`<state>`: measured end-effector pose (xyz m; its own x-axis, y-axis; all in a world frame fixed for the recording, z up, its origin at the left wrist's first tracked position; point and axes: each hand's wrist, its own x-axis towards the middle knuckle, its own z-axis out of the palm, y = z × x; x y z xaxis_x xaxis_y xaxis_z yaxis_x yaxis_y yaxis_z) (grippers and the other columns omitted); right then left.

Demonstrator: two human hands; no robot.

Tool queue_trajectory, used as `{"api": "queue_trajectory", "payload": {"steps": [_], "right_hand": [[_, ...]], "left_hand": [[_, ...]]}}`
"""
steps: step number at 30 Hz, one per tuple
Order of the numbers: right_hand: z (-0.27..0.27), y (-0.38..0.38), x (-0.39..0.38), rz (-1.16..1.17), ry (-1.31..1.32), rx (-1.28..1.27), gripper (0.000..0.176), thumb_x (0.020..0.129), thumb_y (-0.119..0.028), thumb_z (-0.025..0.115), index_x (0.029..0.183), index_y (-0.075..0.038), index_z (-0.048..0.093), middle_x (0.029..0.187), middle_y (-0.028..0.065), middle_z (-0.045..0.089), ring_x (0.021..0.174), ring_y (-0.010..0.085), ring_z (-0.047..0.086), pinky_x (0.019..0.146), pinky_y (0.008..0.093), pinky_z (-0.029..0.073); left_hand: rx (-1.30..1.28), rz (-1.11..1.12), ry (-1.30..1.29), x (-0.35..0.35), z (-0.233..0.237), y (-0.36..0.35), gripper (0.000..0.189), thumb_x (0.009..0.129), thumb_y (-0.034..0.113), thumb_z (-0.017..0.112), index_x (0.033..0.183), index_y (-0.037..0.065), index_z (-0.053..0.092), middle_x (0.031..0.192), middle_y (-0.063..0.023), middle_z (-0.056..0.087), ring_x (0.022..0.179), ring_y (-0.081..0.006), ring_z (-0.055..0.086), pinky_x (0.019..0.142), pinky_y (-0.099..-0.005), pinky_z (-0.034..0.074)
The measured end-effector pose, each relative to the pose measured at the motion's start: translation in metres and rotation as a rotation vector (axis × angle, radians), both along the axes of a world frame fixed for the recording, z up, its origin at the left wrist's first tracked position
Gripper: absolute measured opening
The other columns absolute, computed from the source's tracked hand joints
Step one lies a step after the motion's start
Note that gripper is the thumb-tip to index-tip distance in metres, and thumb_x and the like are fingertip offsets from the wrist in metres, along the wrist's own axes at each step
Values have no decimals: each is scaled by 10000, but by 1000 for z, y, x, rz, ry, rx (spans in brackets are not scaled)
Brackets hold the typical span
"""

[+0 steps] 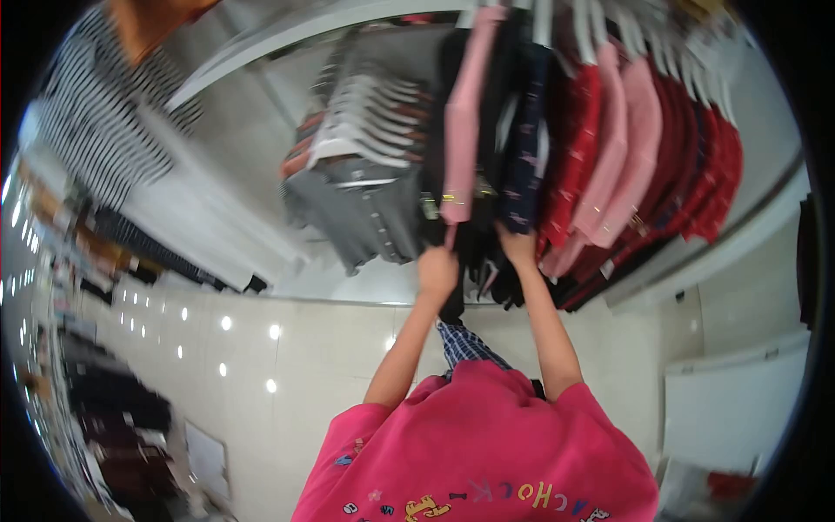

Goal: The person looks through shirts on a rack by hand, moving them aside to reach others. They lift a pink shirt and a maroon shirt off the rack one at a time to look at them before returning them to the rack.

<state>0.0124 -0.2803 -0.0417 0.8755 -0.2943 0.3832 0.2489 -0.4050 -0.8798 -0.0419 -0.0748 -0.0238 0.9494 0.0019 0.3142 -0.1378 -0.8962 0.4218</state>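
My left hand (438, 272) is closed at the lower end of a pink garment (461, 130) that hangs from the rack among black ones. To the right, my right hand (518, 244) is at the bottom edge of a dark navy patterned garment (524, 165); its fingertips are partly hidden among the dark cloth. Black garments (496, 113) hang between the two. Right beside the navy one hang red garments (580, 130) and more pink garments (637, 130) on white hangers.
Grey buttoned tops (361, 204) hang left of my hands. Farther left stands a figure in a striped top (100, 113) and white bottoms (204, 209). A white rail (304, 36) curves above. A white panel (735, 400) stands at the right, over a shiny tiled floor (322, 348).
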Motion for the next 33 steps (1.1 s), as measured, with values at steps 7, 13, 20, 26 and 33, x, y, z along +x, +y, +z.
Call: {"api": "queue_trajectory", "payload": {"steps": [7, 13, 20, 26, 33], "right_hand": [[-2, -8, -27, 55, 206, 148, 447, 1046, -242, 575, 1339, 95, 548, 1317, 224, 645, 1185, 277, 612, 1038, 369, 439], [5, 39, -115, 31, -32, -19, 367, 1019, -183, 611, 1252, 100, 587, 1176, 232, 701, 1056, 329, 686, 934, 411, 504], [14, 73, -154, 273, -11, -47, 232, 854, -136, 707, 1028, 15, 681, 900, 209, 722, 885, 325, 728, 750, 427, 539], [61, 31, -192, 469, 104, 5, 243, 888, 6, 602, 1118, -63, 644, 815, 92, 615, 700, 212, 632, 638, 324, 498], [8, -73, -285, 281, 391, 56, 223, 887, -23, 638, 1096, -79, 693, 868, 84, 710, 742, 165, 684, 682, 297, 526]], "left_hand": [[-204, 74, -21, -19, 1, -11, 482, 916, 402, 669, 727, -40, 710, 741, -248, 681, 728, -435, 693, 702, -514, 561], [-379, -117, 410, -67, 98, -9, 825, 984, 685, 448, 844, -78, 728, 781, -295, 670, 785, -468, 677, 751, -521, 535], [-525, -172, -23, -76, 130, -52, 508, 856, 226, 749, 1195, -114, 583, 1016, -345, 665, 944, -474, 680, 812, -502, 528], [-420, -102, -168, -34, 78, -34, 323, 896, 65, 657, 1157, -121, 613, 949, -347, 668, 942, -530, 646, 824, -503, 507], [-355, 26, -795, -75, 97, -110, 460, 856, -75, 595, 1292, -82, 451, 1370, -263, 312, 1137, -409, 474, 981, -527, 450]]}}
